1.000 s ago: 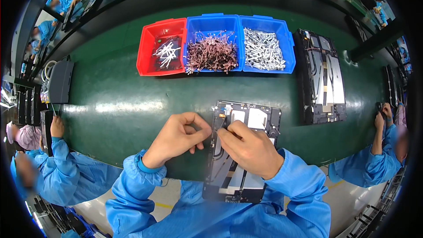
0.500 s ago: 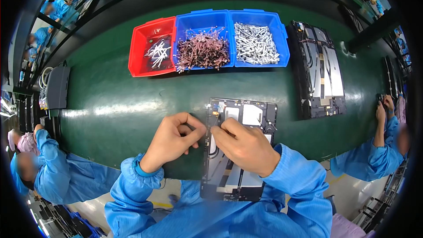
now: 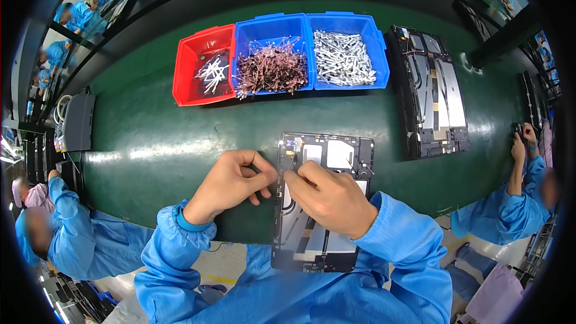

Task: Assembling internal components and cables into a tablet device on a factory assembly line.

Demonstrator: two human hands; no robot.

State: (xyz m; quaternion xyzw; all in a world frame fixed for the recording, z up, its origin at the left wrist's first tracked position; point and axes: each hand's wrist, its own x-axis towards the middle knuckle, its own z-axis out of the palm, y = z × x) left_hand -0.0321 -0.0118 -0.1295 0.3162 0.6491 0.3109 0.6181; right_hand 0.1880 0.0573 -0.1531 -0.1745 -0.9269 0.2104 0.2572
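Observation:
In front of me lies an opened tablet housing [image 3: 312, 246], its inside facing up and its near end reaching past the table edge. My left hand [image 3: 237, 180] is at the housing's left edge, thumb and forefinger pinched together; what they hold, if anything, is too small to make out. Over the upper left part of the housing is my right hand [image 3: 330, 195], its fingers also pinched. Whatever sits between those fingertips is hidden. Black cables and pale metal plates show inside the housing around the right hand.
Beyond the housing stand a red bin [image 3: 186, 78] with white strips, a blue bin [image 3: 273, 24] of brownish small cable parts, and another blue bin [image 3: 378, 54] of white-silver pieces. A stack of similar housings [image 3: 429, 96] is at the right. Co-workers sit on both sides.
Both hands keep almost the same pinched pose at the housing's upper left. The whole view has shifted slightly, and the left forearm sits a little further left.

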